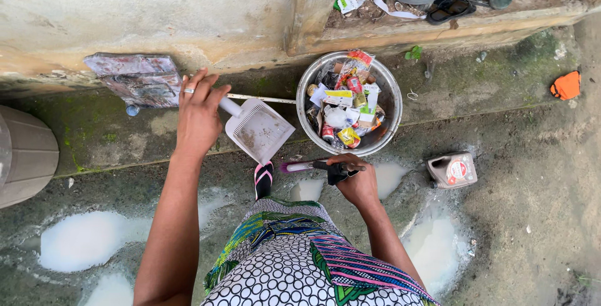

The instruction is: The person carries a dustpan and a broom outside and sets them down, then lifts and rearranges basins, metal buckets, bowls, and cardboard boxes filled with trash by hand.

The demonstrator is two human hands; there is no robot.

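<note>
Person with dustpan and hand brush beside a basin of litter, seen from above.

The left hand (199, 115) is closed around the handle of a white dustpan (258, 129), whose scoop tilts toward the metal basin (305, 81) and lies just beside its rim; the right hand (357, 184) grips the dark handle of a small brush (313, 166) held level below the basin. Good practice here, in my judgement, is to bring the pan's lip over the rim before tipping, so nothing falls to the wet concrete. In the basin lie crumpled packets: a red-and-yellow wrapper at the top, white cartons in the middle, a yellow sachet and a small red can lower down. A grey jug with a round red label (452, 169) lies on its side to the right; a crushed, printed foil bag (136, 77) rests against the wall.
</note>
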